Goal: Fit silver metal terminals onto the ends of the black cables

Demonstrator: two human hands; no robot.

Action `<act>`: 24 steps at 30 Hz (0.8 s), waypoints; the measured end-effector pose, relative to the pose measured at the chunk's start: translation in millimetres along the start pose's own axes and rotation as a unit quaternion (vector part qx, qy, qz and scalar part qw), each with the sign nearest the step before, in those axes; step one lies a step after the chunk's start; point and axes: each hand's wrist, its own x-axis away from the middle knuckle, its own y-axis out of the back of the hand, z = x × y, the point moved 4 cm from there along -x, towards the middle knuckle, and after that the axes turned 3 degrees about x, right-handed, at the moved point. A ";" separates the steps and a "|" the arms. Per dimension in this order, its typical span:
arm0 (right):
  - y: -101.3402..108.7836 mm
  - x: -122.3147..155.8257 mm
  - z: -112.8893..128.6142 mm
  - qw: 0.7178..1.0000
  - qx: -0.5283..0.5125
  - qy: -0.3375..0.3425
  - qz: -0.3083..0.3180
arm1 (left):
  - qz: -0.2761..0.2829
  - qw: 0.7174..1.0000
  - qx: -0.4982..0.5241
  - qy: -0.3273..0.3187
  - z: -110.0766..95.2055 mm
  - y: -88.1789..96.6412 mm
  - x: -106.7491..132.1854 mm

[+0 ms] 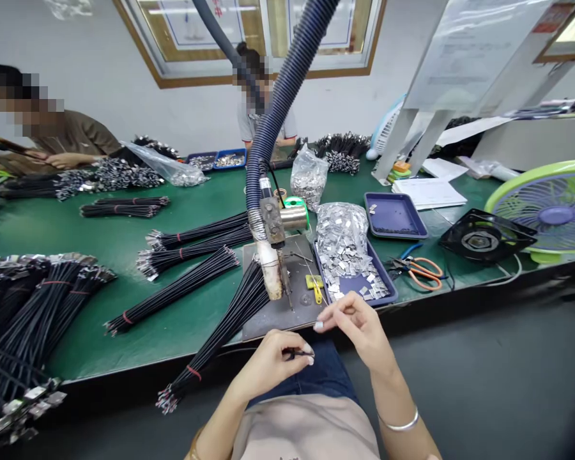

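My left hand (273, 361) is closed in a pinch on a thin black wire (297, 352) near the table's front edge. My right hand (359, 329) pinches a small silver metal clip (319, 326) between thumb and fingertips, just right of the wire's end. Both hands hover in front of a grey work plate (297, 300) that carries a soldering fixture (273, 255) under a ribbed hose (287, 96). A bundle of black wires (220, 335) hangs over the edge to the left of my hands. A blue tray (381, 281) with a bag of metal clips (342, 239) sits just beyond my right hand.
Several black wire bundles (172, 294) lie across the green table (124, 223). An empty blue tray (395, 216), orange-handled scissors (424, 271), a black fan frame (486, 237) and a green fan (551, 211) stand at right. Two other people (52, 140) work at the far side.
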 end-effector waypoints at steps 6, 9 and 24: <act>-7.2 10.9 24.3 0.997 0.029 0.062 0.048 | 0.162 0.976 0.146 0.005 5.3 -3.0 5.7; -5.3 6.6 16.7 0.964 0.211 0.135 -0.084 | 0.088 0.954 0.286 0.030 17.6 1.9 4.1; -5.2 10.7 -17.1 0.940 0.270 0.107 -0.180 | -0.115 0.920 0.373 -0.028 15.2 9.5 -3.3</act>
